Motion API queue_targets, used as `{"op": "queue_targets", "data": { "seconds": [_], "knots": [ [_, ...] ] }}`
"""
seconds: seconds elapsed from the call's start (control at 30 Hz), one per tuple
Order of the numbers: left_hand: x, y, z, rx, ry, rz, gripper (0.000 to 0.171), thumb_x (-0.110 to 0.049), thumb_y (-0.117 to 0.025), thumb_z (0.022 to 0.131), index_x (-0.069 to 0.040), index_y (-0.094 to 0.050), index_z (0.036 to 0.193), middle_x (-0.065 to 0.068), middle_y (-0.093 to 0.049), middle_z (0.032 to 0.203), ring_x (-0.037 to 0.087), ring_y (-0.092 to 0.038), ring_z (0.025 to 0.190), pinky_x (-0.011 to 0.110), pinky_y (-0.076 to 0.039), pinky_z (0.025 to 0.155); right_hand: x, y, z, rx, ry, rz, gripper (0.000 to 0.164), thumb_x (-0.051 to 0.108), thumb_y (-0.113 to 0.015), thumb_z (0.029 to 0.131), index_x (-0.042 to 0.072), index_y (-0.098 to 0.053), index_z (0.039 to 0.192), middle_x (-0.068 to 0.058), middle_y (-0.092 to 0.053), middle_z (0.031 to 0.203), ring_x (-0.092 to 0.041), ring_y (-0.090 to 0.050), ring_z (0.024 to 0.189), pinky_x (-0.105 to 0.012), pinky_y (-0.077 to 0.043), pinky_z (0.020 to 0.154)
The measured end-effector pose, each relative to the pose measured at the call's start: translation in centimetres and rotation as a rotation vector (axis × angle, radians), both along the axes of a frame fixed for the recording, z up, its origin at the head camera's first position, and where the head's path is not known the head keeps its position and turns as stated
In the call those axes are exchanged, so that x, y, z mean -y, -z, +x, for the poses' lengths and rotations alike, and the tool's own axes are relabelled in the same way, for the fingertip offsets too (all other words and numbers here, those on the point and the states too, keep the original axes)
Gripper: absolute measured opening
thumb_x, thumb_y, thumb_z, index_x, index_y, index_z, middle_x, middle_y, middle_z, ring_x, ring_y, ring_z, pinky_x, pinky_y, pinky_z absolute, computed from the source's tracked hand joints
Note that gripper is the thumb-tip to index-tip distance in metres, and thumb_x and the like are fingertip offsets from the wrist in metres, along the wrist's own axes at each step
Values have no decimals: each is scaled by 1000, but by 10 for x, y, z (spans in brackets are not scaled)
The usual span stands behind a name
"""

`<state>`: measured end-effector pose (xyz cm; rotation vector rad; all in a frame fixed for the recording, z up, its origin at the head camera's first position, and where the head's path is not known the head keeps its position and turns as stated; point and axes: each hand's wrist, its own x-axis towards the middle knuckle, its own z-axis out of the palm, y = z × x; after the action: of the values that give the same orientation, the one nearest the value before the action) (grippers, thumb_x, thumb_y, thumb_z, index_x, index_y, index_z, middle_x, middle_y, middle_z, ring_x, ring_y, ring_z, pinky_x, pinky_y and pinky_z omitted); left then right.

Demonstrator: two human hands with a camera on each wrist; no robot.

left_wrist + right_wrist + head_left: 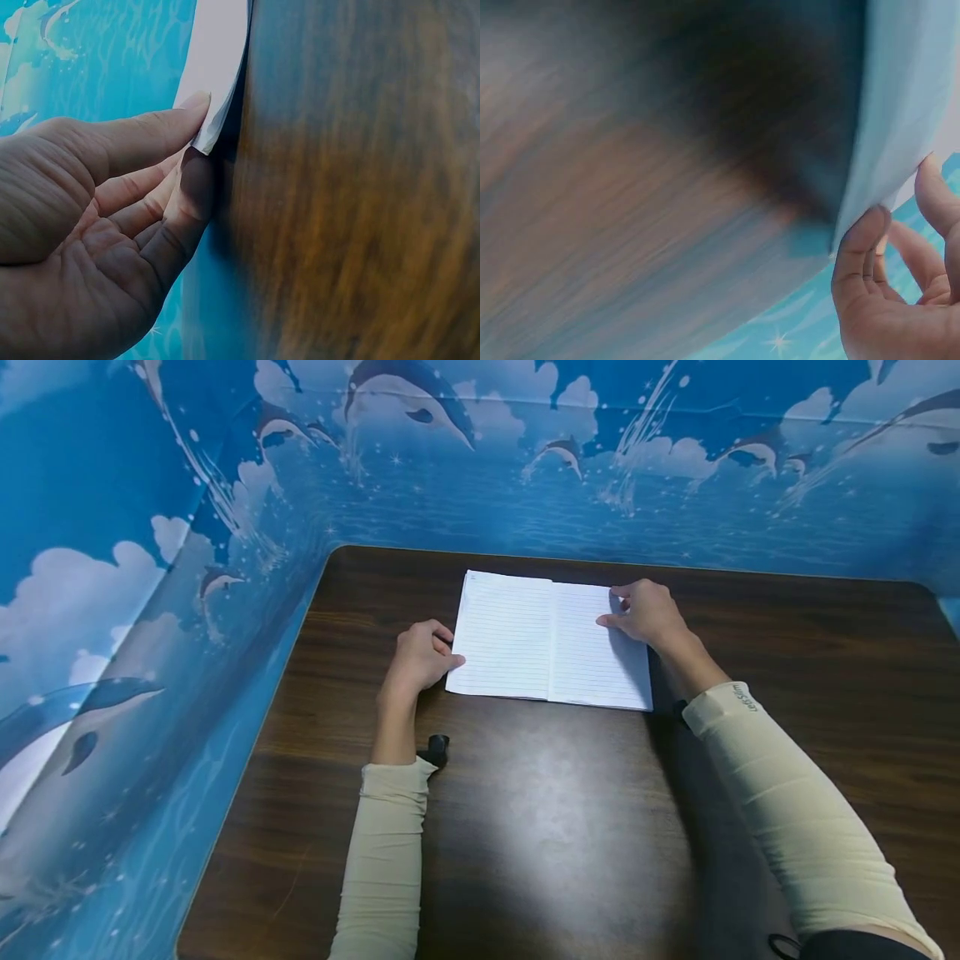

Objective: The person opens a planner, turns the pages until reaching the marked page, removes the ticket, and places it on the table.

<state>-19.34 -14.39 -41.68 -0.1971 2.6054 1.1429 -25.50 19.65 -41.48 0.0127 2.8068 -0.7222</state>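
Note:
A lined notebook [502,635] lies spread at its middle fold on the dark table, with no writing visible on its ruled lines. At its left edge my left hand [422,656] pinches the lower part, thumb on top of the paper. In the left wrist view, the left hand [112,195] has the thumb over the paper's corner and fingers beneath. My right hand [647,612] is at the upper right corner of the right page, thumb and forefinger on the paper. The right wrist view has the right hand's fingertips [870,225] against the page edge.
The brown wood-grain table [555,827] reaches back to a blue curtain [480,502] printed with dolphins and clouds, which also runs along the left side. A small black device [437,750] sits at the left wrist, by the sleeve cuff.

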Motion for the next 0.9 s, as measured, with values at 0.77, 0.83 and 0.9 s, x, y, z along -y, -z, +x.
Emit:
{"op": "queue_targets", "data": {
  "seconds": [0.77, 0.83, 0.9],
  "knots": [
    [1, -2, 0, 0, 14, 7, 38, -13, -78, 99, -3, -65, 133, 15, -69, 108, 30, -61, 100, 50, -53, 96, -20, 0, 8, 39, 21, 71, 55, 26, -67, 108, 2, -53, 155, -31, -53, 157, -41, -62, 113, -53, -51, 91],
    [2, -1, -1, 2, 12, 6, 37, -13, -78, 99, -3, -65, 132, 15, -70, 108, 30, -62, 100, 50, -53, 97, -20, 0, 9, 24, 17, 67, 54, 25, -68, 108, 3, -53, 155, -31, -57, 153, -40, -64, 110, -51, -51, 88],
    [2, 0, -1, 3, 11, 5, 36, -13, -78, 99, -3, -65, 131, 15, -71, 109, 30, -62, 101, 51, -53, 98, -20, 1, 11, 15, 19, 43, 56, 24, -68, 107, 4, -53, 157, -32, -60, 147, -41, -64, 109, -52, -52, 88]
  ]
}}
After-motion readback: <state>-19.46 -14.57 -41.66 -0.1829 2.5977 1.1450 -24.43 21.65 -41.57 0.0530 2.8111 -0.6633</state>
